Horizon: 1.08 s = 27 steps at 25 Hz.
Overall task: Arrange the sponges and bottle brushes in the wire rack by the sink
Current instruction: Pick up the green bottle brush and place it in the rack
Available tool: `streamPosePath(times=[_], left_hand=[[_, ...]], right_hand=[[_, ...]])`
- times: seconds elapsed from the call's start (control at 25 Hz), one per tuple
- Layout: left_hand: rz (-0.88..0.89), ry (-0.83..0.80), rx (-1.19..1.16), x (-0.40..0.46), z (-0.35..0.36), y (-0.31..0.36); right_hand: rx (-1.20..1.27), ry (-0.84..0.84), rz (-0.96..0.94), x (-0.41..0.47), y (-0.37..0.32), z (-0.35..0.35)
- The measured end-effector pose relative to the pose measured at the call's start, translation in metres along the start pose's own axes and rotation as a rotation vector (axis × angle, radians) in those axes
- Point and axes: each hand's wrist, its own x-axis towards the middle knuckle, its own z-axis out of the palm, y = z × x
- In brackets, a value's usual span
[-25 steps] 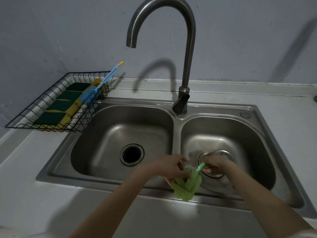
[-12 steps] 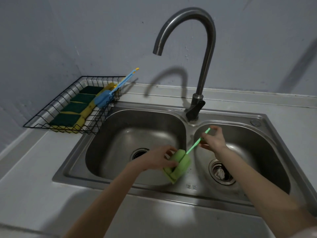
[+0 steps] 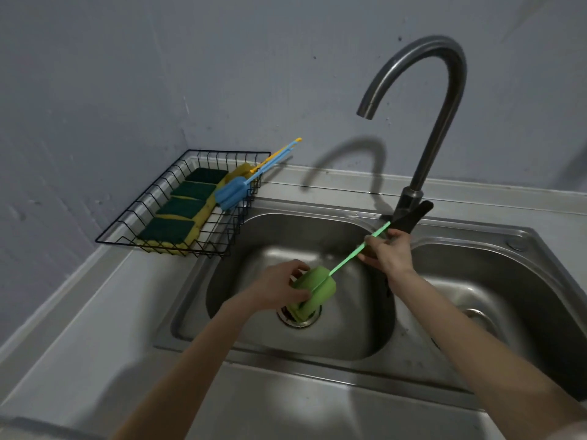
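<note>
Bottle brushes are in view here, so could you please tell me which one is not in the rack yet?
The green brush, held over the sink by both hands; the blue and yellow ones already rest in the rack.

Green bottle brush (image 3: 313, 292) w/ lighter green handle. Black wire rack (image 3: 178, 198): sponges (image 3: 178, 214) dark green over yellow; blue brush (image 3: 232, 193) (plus a yellow one (image 3: 243, 169)). Steel-grey sink (image 3: 317, 350), grey-blue wall (image 3: 222, 74).

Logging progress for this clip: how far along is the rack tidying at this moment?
Done: four green-topped sponges lie in a row in the wire rack, with a blue bottle brush and a yellow one beside them. In hand: the green bottle brush, its foam head in the left hand and its handle in the right hand, above the left basin. Left: placing it in the rack.
</note>
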Motion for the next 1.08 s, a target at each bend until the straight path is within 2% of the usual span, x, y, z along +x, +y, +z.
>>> streamPosePath(times=[0.32, 0.52, 0.72, 0.96, 1.08], left_hand=[[0.12, 0.184, 0.099, -0.01, -0.085, -0.022], [0.168, 0.381, 0.069, -0.012, -0.136, -0.043], [0.235, 0.417, -0.009, 0.004, -0.155, -0.066], [0.268, 0.463, -0.045, 0.028, -0.182, -0.08], [0.215, 0.447, -0.044, 0.041, -0.189, -0.088]], right_hand=[[0.174, -0.08, -0.083, -0.018, -0.038, 0.076], [0.197, -0.147, -0.145, -0.024, -0.06, 0.128], [0.173, -0.14, -0.26, -0.024, -0.083, 0.166], [0.289, -0.172, -0.227, -0.01, -0.094, 0.196], [0.292, -0.161, -0.227, -0.003, -0.086, 0.212]])
